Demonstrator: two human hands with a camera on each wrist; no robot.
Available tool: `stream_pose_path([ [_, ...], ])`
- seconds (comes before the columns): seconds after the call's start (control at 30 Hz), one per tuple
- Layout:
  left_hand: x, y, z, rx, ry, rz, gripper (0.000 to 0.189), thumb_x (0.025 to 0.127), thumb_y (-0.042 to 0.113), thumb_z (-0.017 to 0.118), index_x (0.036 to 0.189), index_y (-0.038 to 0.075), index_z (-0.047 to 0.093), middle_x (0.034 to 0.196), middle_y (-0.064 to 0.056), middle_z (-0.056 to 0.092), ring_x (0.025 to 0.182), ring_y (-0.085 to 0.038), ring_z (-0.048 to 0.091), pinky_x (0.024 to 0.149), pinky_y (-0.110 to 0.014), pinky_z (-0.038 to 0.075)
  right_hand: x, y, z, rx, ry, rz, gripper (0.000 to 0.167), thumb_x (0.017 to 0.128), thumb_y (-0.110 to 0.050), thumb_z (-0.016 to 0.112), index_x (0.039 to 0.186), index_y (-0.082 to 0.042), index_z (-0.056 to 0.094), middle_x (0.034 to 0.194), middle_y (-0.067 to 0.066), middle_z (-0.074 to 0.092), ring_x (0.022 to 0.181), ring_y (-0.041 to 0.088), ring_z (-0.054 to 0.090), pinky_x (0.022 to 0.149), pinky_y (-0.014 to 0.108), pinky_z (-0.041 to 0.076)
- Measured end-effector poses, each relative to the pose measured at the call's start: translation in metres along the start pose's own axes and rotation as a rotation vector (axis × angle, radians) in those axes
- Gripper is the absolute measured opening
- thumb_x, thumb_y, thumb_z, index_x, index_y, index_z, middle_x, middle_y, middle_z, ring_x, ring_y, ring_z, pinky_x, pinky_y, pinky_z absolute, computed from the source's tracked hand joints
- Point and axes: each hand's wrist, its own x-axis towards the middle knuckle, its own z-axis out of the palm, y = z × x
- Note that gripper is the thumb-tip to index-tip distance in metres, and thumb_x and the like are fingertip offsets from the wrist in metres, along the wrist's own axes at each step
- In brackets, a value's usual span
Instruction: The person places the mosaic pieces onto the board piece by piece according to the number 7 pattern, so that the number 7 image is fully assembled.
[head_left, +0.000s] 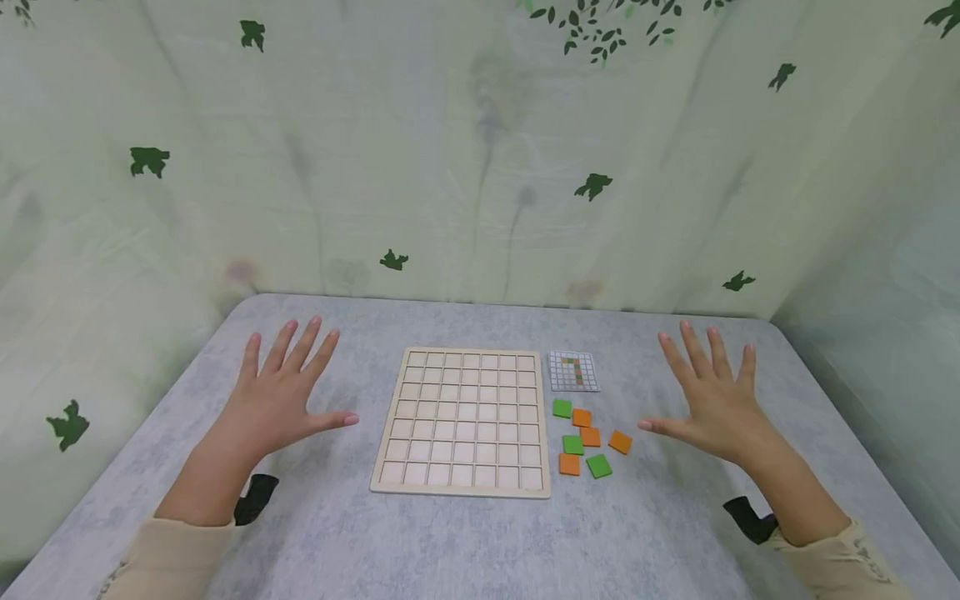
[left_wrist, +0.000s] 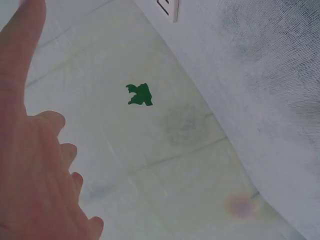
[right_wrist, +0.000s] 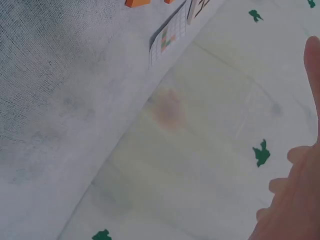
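Observation:
My left hand (head_left: 279, 402) hovers over the table left of a wooden grid board (head_left: 465, 422), fingers spread and holding nothing. On the other side my right hand (head_left: 716, 407) is likewise spread, its thumb pointing toward several loose square tiles. Among these are a green tile (head_left: 599, 466) and an orange tile (head_left: 620, 442), lying flat beside the board's right edge. The board's square cells hold no tiles. A small pattern card (head_left: 573, 372), printed with a grid and a few coloured squares, lies behind the tiles. Both wrist views show an outstretched thumb and fingertips.
The grey table (head_left: 330, 542) has rounded far corners. A pale cloth backdrop (head_left: 450, 167) with green bird shapes rises behind it and along both sides. Dark straps (head_left: 257, 498) show at both wrists, by the beige sleeves (head_left: 168, 554).

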Motion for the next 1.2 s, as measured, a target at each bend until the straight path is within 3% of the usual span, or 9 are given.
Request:
stream_pose_path([
  [0.13, 0.000, -0.001, 0.002, -0.045, 0.053, 0.048, 0.107, 0.071, 0.072, 0.051, 0.146, 0.013, 0.003, 0.150, -0.011, -0.005, 0.133, -0.030, -0.011, 0.100, -0.055, -0.009, 0.000, 0.002, 0.002, 0.099, 0.057, -0.045, 0.115, 0.067, -0.059, 0.068, 0.146, -0.018, -0.004, 0.148, 0.016, -0.005, 0.131, 0.035, -0.015, 0.094, 0.060, -0.014],
  [0.27, 0.001, 0.000, 0.012, -0.156, 0.115, 0.100, 0.108, 0.071, 0.065, 0.059, 0.146, 0.012, 0.002, 0.150, -0.010, -0.003, 0.134, -0.030, -0.006, 0.102, -0.054, -0.003, 0.001, 0.001, 0.007, 0.275, 0.093, -0.080, 0.113, 0.066, -0.045, 0.076, 0.146, -0.013, 0.002, 0.148, 0.017, 0.001, 0.132, 0.038, -0.007, 0.097, 0.060, -0.006],
  [0.5, 0.001, 0.015, 0.037, -0.453, 0.155, 0.079, 0.114, 0.066, 0.053, 0.072, 0.145, 0.010, 0.002, 0.150, -0.008, 0.002, 0.134, -0.032, 0.005, 0.101, -0.053, 0.014, -0.004, -0.008, 0.025, 0.605, 0.014, -0.034, 0.108, 0.067, -0.028, 0.079, 0.146, -0.014, 0.006, 0.148, 0.015, 0.006, 0.131, 0.039, 0.006, 0.090, 0.067, 0.017],
  [0.67, 0.001, 0.032, 0.049, -0.695, 0.104, 0.005, 0.117, 0.066, 0.041, 0.078, 0.145, 0.015, -0.004, 0.150, -0.004, -0.002, 0.134, -0.031, 0.004, 0.097, -0.058, 0.017, -0.010, -0.014, 0.042, 0.716, -0.071, 0.066, 0.105, 0.069, -0.026, 0.077, 0.146, -0.016, 0.007, 0.146, 0.017, 0.012, 0.127, 0.041, 0.017, 0.090, 0.063, 0.024],
  [0.8, 0.000, 0.043, 0.057, -0.817, 0.061, -0.033, 0.117, 0.066, 0.033, 0.080, 0.145, 0.018, -0.005, 0.150, -0.005, -0.002, 0.134, -0.031, 0.001, 0.097, -0.060, 0.015, -0.013, -0.018, 0.056, 0.758, -0.124, 0.128, 0.098, 0.070, -0.027, 0.076, 0.144, -0.013, 0.013, 0.143, 0.018, 0.018, 0.120, 0.041, 0.030, 0.088, 0.058, 0.033],
  [1.03, -0.005, 0.052, 0.071, -0.865, -0.052, -0.058, 0.118, 0.063, 0.041, 0.080, 0.146, 0.014, 0.001, 0.148, -0.013, 0.004, 0.133, -0.035, 0.005, 0.097, -0.060, 0.016, -0.016, -0.017, 0.074, 0.809, -0.158, 0.113, 0.082, 0.073, -0.022, 0.075, 0.138, -0.002, 0.028, 0.132, 0.020, 0.037, 0.107, 0.034, 0.046, 0.085, 0.049, 0.039],
  [1.2, -0.009, 0.052, 0.084, -0.858, -0.129, -0.054, 0.118, 0.058, 0.049, 0.079, 0.145, 0.008, 0.009, 0.146, -0.016, 0.011, 0.132, -0.036, 0.010, 0.097, -0.059, 0.019, -0.018, -0.016, 0.084, 0.805, -0.221, 0.158, 0.070, 0.074, -0.024, 0.073, 0.131, 0.000, 0.039, 0.121, 0.016, 0.048, 0.100, 0.026, 0.050, 0.083, 0.043, 0.041],
])
